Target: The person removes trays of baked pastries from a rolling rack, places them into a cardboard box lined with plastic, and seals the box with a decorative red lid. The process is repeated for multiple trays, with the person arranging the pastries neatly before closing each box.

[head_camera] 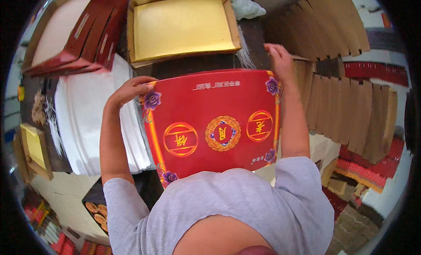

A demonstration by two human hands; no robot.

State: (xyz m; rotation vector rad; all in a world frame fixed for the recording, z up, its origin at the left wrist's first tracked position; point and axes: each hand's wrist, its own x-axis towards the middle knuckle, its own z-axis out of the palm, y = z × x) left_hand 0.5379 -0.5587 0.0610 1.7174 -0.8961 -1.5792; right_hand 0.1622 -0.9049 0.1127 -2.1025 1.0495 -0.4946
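A red printed cardboard panel or box lid [218, 100], with purple flowers at its corners and gold-framed emblems, spans the space before my chest. It bears writing that appears upside down from here. My left hand [135, 90] grips its far left corner, thumb on the printed face. Past the far right corner is my right hand [279, 59], its fingertips beyond the panel's edge; whether it touches the panel is unclear. Just beyond lies a shallow cardboard tray [235, 28] with a gold lining sheet [184, 25].
White sheets [92, 123] are stacked at left, below dark red boxes [95, 31]. Brown cardboard pieces [348, 110] stand in rows at right. A black tray [93, 191] of round baked goods sits low at left. White strands [245, 48] and a pale cloth [246, 8] lie beside the gold-lined tray.
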